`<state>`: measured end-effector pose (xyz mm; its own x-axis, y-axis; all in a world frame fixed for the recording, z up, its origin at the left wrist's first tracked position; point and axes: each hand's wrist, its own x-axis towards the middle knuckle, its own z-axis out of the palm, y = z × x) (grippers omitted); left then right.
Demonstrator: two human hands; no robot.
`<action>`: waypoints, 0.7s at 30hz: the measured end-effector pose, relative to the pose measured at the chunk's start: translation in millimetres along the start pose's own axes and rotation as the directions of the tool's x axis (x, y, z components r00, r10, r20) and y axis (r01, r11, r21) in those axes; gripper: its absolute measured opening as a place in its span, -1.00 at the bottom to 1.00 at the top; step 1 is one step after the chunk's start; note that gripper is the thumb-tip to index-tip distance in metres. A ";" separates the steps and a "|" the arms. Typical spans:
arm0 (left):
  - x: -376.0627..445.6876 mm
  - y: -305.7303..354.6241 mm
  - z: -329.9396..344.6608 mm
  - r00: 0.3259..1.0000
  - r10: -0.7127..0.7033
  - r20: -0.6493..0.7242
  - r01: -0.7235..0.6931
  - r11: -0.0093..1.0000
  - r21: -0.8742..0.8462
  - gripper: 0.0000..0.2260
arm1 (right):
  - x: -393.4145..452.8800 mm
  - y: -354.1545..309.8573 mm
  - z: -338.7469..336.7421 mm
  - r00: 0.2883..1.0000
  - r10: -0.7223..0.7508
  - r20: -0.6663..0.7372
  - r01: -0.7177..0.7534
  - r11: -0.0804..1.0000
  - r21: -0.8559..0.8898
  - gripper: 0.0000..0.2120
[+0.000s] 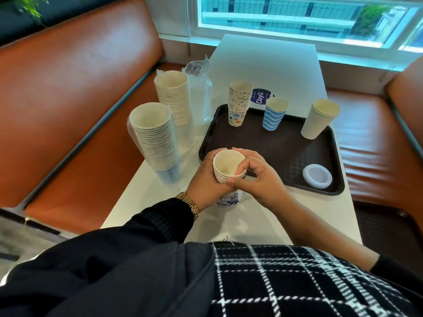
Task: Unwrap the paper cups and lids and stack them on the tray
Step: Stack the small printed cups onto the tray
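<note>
I hold a short stack of patterned paper cups [226, 167] upright at the near left corner of the dark tray [286, 156]. My left hand [204, 179] wraps its left side; my right hand [256, 177] grips the right side, fingers curled over the rim. On the tray stand a patterned cup stack [239, 104], a blue wavy cup [274, 114], a tall plain white cup stack [320, 120] and white lids [317, 176]. Left of the tray stand two tall cup stacks in clear wrap, one nearer [153, 138] and one farther [174, 97].
A clear plastic sleeve [201, 88] stands behind the wrapped stacks. A round blue sticker [259, 97] lies on the white table [270, 65] beyond the tray. Orange bench seats [68, 99] flank the table on both sides, and a window runs along the far end.
</note>
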<state>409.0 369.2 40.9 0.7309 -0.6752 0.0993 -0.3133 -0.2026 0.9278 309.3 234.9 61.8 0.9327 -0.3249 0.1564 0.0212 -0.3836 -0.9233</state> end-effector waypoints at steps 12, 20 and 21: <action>0.4 3.6 1.7 0.999 -0.052 0.014 0.052 0.998 -0.033 -0.23 | 27.9 -22.4 -19.8 0.989 -0.076 -0.127 0.103 0.971 0.217 -0.75; -2.1 -0.9 0.7 0.999 -0.052 0.017 0.052 0.999 -0.002 -0.26 | 83.5 -39.7 -41.9 0.951 -0.046 -0.305 0.110 0.974 0.197 -0.77; -1.7 -1.3 0.7 0.999 -0.050 0.019 0.050 0.999 -0.003 -0.27 | 98.4 -38.5 -45.3 0.936 -0.043 -0.349 0.097 0.986 0.138 -0.76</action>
<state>407.7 370.1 39.3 0.7340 -0.6776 0.0462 -0.2745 -0.2337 0.9328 384.0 178.5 128.6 0.7466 -0.5891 0.3090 0.1611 -0.2906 -0.9432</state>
